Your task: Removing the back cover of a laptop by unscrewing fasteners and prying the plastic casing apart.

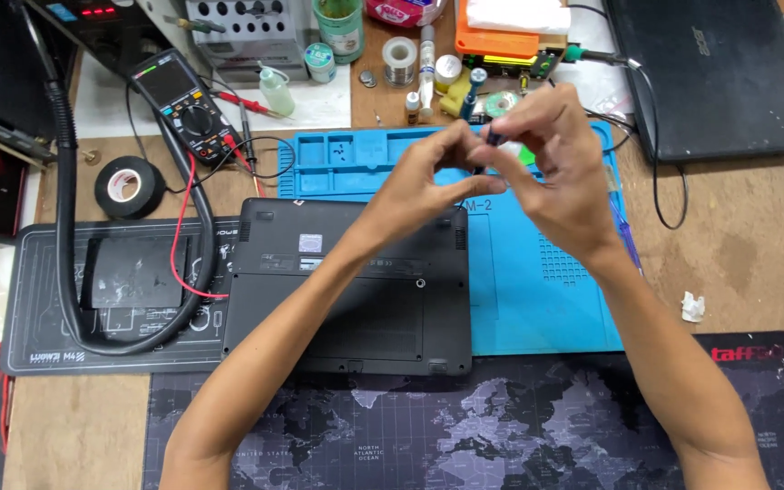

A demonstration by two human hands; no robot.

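A small black laptop (347, 290) lies upside down on the desk, its base facing up, partly on a blue work mat (537, 290). Both hands are raised above the mat's far edge. My right hand (551, 163) grips a blue-handled screwdriver (475, 86) held upright. My left hand (428, 177) pinches at the screwdriver's lower tip, fingertips meeting those of the right hand. What sits between the fingertips is too small to tell.
A multimeter (183, 104) with red and black leads, a roll of black tape (124, 186) and a dark mat (111, 290) lie at left. A closed black laptop (719, 73) sits at the back right. Bottles, solder and small tools crowd the back edge. A world-map mat (501, 426) lies nearest me.
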